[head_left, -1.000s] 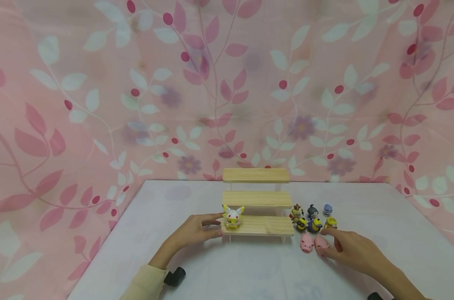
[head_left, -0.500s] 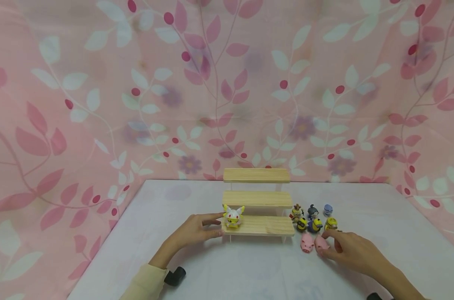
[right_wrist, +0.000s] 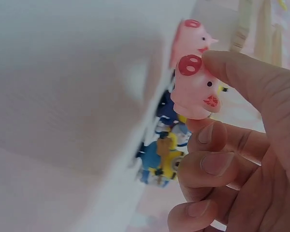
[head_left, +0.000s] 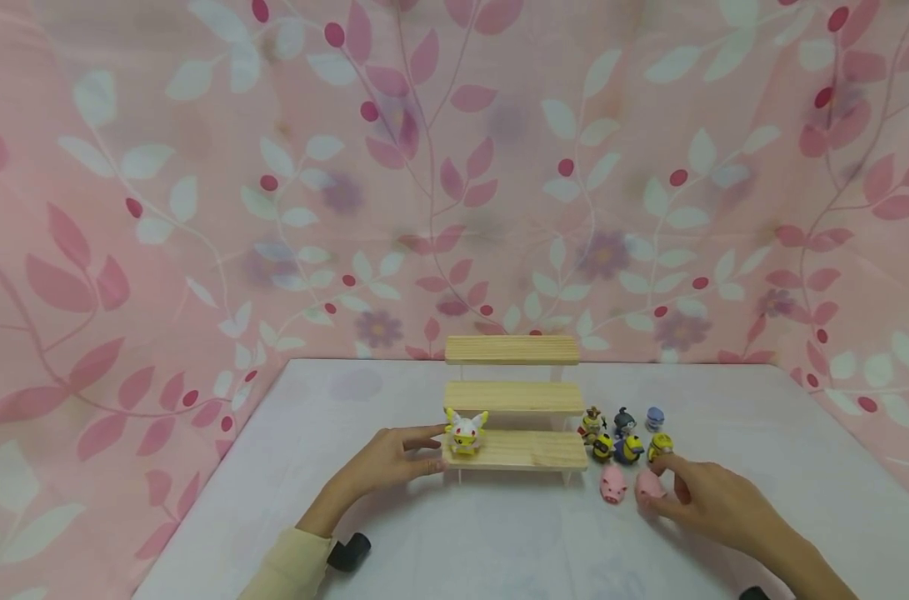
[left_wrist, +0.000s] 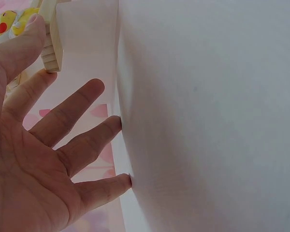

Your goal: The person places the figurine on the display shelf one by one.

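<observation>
Pig (head_left: 650, 485), lower right, now apart from second pig (head_left: 613, 483), pick-up likely begun; right hand (head_left: 712, 504) pinches it; left hand (head_left: 394, 458) touches shelf (head_left: 529, 450), fingers (left_wrist: 77, 106) spread.

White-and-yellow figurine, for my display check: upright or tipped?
Upright: the figurine stands ears-up on the bottom shelf in the head view.

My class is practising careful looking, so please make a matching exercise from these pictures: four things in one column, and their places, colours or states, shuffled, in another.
Things
1. right hand
2. white and yellow toy
3. backdrop
4. left hand

Places, colours or states
A. gripping the end of the lowest shelf
B. pink, printed with leaves
C. pinching a pink pig
D. standing on the lowest shelf

Right pairs: 1-C, 2-D, 3-B, 4-A
</observation>
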Action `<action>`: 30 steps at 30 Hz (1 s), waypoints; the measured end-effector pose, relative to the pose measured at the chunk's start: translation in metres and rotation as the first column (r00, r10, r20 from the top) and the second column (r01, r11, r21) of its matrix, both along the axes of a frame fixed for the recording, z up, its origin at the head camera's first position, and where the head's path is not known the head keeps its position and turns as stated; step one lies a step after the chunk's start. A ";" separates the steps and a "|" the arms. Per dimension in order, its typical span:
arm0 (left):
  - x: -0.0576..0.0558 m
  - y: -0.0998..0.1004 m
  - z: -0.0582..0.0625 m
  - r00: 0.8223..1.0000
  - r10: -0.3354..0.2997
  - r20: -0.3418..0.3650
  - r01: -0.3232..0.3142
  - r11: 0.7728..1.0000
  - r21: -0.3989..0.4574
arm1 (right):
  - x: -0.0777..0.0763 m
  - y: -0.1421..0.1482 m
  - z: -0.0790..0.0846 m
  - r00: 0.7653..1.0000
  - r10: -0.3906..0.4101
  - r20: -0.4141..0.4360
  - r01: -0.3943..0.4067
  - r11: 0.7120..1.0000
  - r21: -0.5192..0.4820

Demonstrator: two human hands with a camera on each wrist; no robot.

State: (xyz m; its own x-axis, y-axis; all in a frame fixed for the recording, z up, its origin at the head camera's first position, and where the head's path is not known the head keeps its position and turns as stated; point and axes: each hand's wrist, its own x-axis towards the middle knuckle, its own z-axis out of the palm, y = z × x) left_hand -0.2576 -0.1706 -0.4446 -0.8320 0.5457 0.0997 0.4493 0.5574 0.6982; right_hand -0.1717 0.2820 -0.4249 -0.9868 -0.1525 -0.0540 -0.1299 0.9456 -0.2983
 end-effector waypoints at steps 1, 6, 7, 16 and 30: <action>0.000 0.000 0.000 1.000 -0.001 0.000 0.001 1.000 0.001 | 0.001 0.000 0.002 1.000 0.006 -0.014 -0.006 1.000 0.003; -0.001 -0.001 -0.001 1.000 -0.009 -0.003 0.009 1.000 0.006 | 0.004 -0.002 0.009 0.997 0.026 -0.068 -0.026 1.000 0.015; -0.001 -0.001 -0.002 1.000 -0.009 -0.002 0.009 1.000 0.007 | 0.005 -0.003 0.010 0.997 0.029 -0.077 -0.028 0.999 0.017; -0.001 -0.001 -0.001 1.000 -0.009 0.004 0.009 1.000 0.013 | 0.007 -0.012 0.020 0.985 0.068 -0.159 -0.066 0.998 0.022; -0.001 -0.001 -0.001 1.000 -0.020 -0.005 0.020 1.000 0.021 | -0.001 -0.028 0.032 0.962 0.123 -0.243 -0.125 0.992 0.005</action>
State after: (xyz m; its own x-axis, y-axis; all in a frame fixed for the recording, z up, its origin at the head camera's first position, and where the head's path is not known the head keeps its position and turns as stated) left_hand -0.2582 -0.1716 -0.4461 -0.8207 0.5597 0.1149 0.4631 0.5339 0.7075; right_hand -0.1724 0.2542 -0.3928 -0.9436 -0.2736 0.1863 -0.3152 0.9148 -0.2527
